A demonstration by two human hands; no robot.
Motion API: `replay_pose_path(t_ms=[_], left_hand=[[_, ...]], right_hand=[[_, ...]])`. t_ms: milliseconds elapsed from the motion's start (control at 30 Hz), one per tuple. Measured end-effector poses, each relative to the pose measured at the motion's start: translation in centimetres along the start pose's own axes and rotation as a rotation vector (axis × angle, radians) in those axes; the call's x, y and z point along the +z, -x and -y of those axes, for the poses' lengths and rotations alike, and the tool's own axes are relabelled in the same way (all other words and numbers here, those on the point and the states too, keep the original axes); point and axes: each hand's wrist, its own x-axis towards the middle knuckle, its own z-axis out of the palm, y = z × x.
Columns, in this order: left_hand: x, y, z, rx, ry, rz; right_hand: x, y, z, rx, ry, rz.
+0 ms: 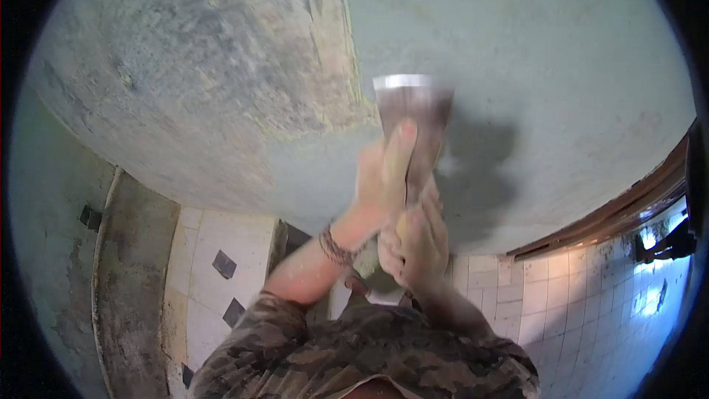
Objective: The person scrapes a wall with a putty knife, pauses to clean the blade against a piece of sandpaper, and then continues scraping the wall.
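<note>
A pale green wall [576,66] fills most of my view, with a rough, bare patch [221,52] at about 11 o'clock and a tiled floor [546,288] towards 4 o'clock. Near the middle I see a broad-bladed scraper [427,114], its bright edge facing up towards 12 o'clock, just to the 3 o'clock side of where the patch ends. I have both hands on it. The left hand [380,177] is closed around the upper part, its thumb [402,140] lying along the flat towards the edge, which I judge helps steady the blade and keep it from tipping. The right hand [425,244], lower at 5 o'clock, has its grip wrapped around the handle end, probably to hold the tool in line and give it backing from behind. With the grips one above the other, the scraper should resist twisting. A shadow [487,166] falls on the wall at 3 o'clock from it. The blade is blurred, so I can't tell whether its edge touches the wall or stands just off it.
</note>
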Motion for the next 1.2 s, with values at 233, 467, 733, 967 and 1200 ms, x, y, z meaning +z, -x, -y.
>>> replay_pose_path(t_ms=[233,467,733,967,1200], left_hand=[[0.0,-0.6,3.8,0.262,-0.269,-0.100],[-0.6,-0.3,3.4,0.006,0.021,0.088],[0.0,0.4,0.2,-0.150,0.209,0.129],[-0.4,1.2,0.0,-0.212,0.239,0.096],[-0.6,0.3,2.3,0.047,0.013,-0.001]], right_hand=[[1.0,-0.2,0.9,-0.054,0.133,-0.019],[2.5,1.3,1.4,-0.078,0.074,-0.008],[2.7,1.6,1.4,-0.148,0.139,0.029],[3.6,3.0,1.6,-0.086,0.068,0.041],[1.7,1.3,-0.3,-0.085,0.025,-0.045]])
